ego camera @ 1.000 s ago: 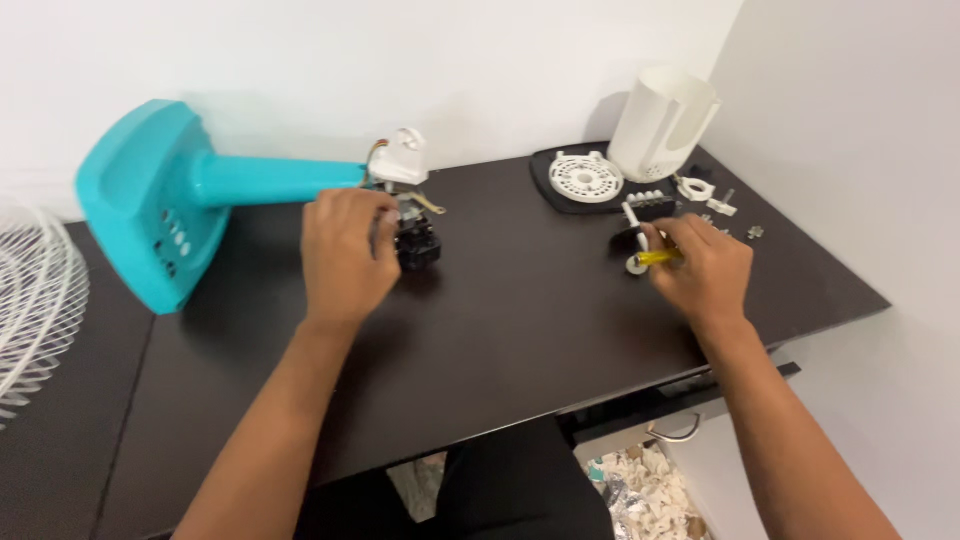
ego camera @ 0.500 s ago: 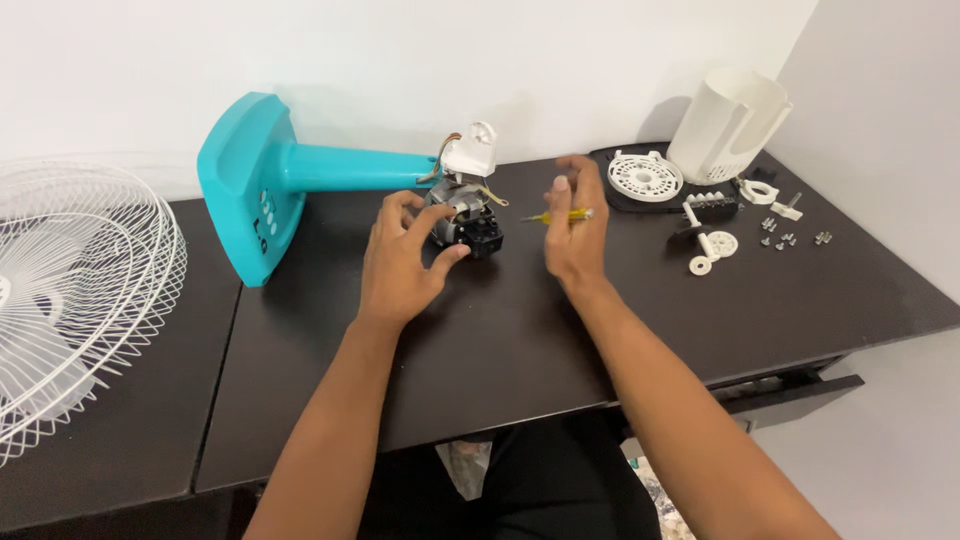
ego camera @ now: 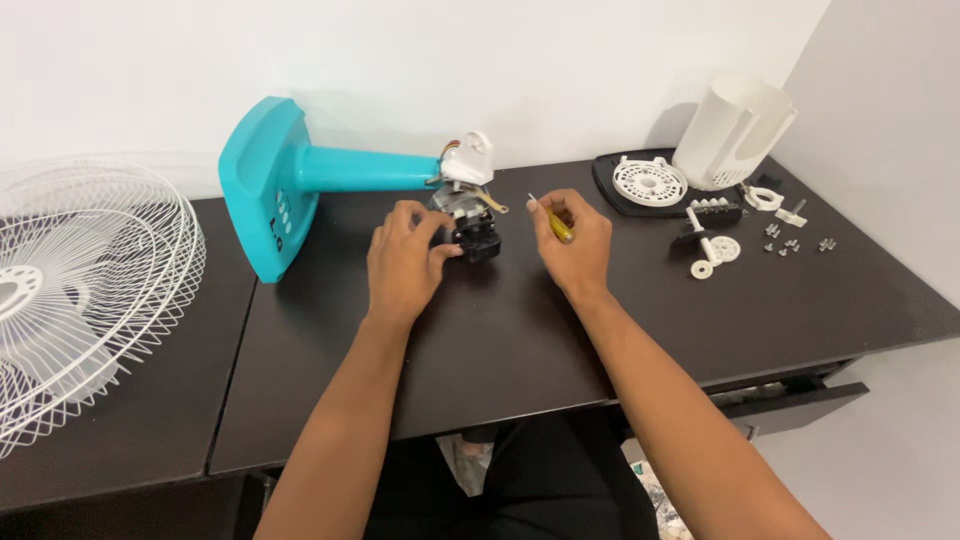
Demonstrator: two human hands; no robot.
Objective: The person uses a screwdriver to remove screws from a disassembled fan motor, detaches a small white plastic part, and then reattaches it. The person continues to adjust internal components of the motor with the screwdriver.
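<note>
A teal fan stand point(ego camera: 290, 185) lies on its side on the dark table point(ego camera: 520, 330), its neck ending in a white joint and a bare black motor point(ego camera: 470, 225). My left hand point(ego camera: 405, 262) grips that motor from the left, fingers around its body. My right hand point(ego camera: 572, 240) hovers just right of the motor and holds a small yellow-handled screwdriver point(ego camera: 553, 220), its metal tip pointing up and left toward the motor.
A white wire fan grille point(ego camera: 70, 290) lies at the left. At the back right are a white cylindrical housing point(ego camera: 735, 130), a round white vented cover on a black plate point(ego camera: 648, 182), small white plastic parts point(ego camera: 712, 255) and loose screws point(ego camera: 795, 243). An open drawer point(ego camera: 790, 400) juts out below the table's right edge.
My right hand picked up the yellow screwdriver from the parts at the right and carried it left to the motor. My left hand stayed on the motor.
</note>
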